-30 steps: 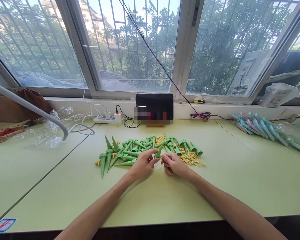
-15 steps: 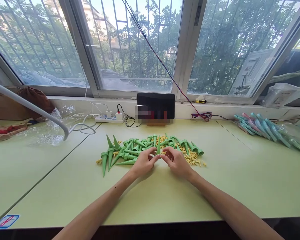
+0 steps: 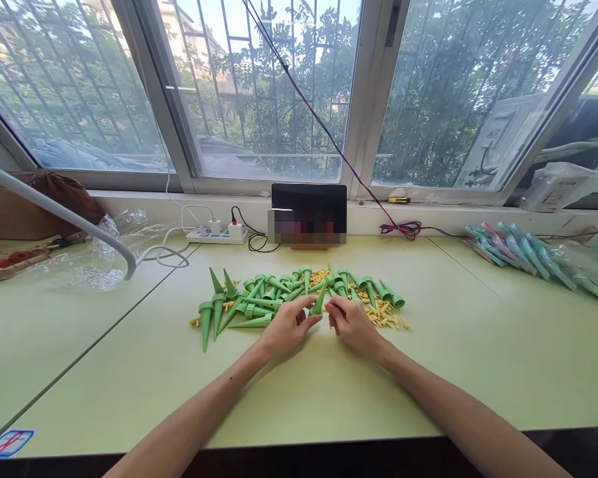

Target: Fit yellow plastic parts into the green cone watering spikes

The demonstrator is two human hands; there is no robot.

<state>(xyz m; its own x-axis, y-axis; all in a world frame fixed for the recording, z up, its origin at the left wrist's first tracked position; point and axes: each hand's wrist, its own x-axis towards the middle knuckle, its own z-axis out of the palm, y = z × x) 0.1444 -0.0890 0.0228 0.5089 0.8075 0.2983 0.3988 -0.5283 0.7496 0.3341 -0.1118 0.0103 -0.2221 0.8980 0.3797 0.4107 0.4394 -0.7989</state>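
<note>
My left hand (image 3: 290, 326) is closed round the base of a green cone-shaped spike (image 3: 320, 299), its point up and leaning right. Just right of it, my right hand (image 3: 353, 325) is pinched at the fingertips, where a bit of a small yellow peg (image 3: 325, 307) shows; most of that piece is hidden by the fingers. The two hands are slightly apart. Behind them lies a heap of similar green spikes (image 3: 206, 325) with collared ends, some standing on their caps. Small yellow pegs (image 3: 386, 318) are scattered to the right of my right hand and among the spikes.
A dark-screened tablet (image 3: 309, 206) stands against the wall at the back. Left of it is a power strip (image 3: 216, 236) with cables. A white curved tube (image 3: 70, 216) crosses the left side. Bagged teal and pink items (image 3: 528, 252) lie at the far right.
The spike has tilted from upright to leaning right. My right fingertips have drawn away from its base, leaving a small gap between the hands. The view has shifted slightly.
</note>
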